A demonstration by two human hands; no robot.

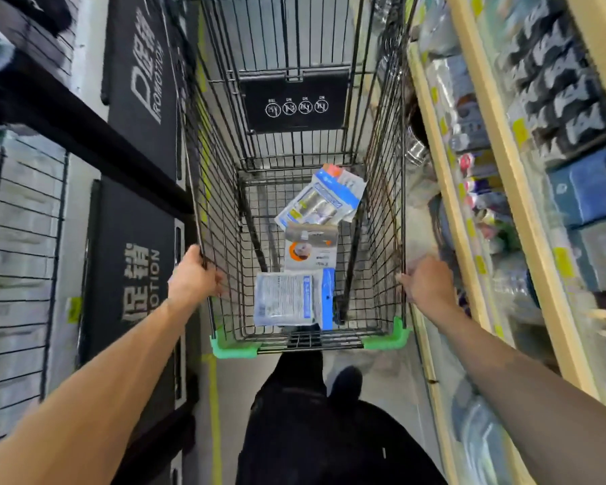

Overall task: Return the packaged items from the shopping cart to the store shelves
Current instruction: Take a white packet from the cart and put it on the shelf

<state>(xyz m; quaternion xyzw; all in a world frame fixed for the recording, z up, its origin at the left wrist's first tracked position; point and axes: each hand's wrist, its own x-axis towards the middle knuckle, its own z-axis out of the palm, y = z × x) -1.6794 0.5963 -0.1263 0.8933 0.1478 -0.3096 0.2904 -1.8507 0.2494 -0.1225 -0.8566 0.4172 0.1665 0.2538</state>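
Now three packaged items are lying on the floor of the shopping cart [221,190]: a blue and white packet [286,299] nearest the person, an orange and white packet [310,250] just past it, and a blue-edged packet [324,201] farthest away. None is sitting on a shelf yet, so it looks like all three are left to do. The left hand [193,274] is gripping the cart's left rim with curled fingers, and the right hand [429,280] is gripping the right rim. The store shelves [497,162] are pressing close on the right, and black promotion boards [137,260] are crowding the left, so room is tight.
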